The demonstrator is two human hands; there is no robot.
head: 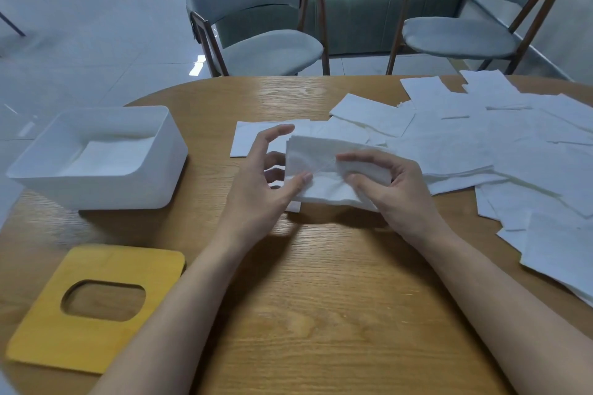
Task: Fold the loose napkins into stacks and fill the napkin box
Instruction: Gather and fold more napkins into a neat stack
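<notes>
A folded wad of white napkins (316,154) is held just above the wooden table (321,298) at its middle. My left hand (266,183) pinches its left end with the thumb in front and the fingers behind. My right hand (388,183) grips its right end with curled fingers. The white napkin box (167,151) stands open at the left with folded napkins (112,154) lying inside. Its yellow wooden lid (134,340), with an oval slot, lies flat near the front left edge. Several loose napkins (513,144) are spread over the right side.
One flat napkin (247,138) lies behind my hands at mid table. Two grey chairs (256,19) stand beyond the far edge, a green sofa behind them. Bare wood shows between my forearms and the front edge.
</notes>
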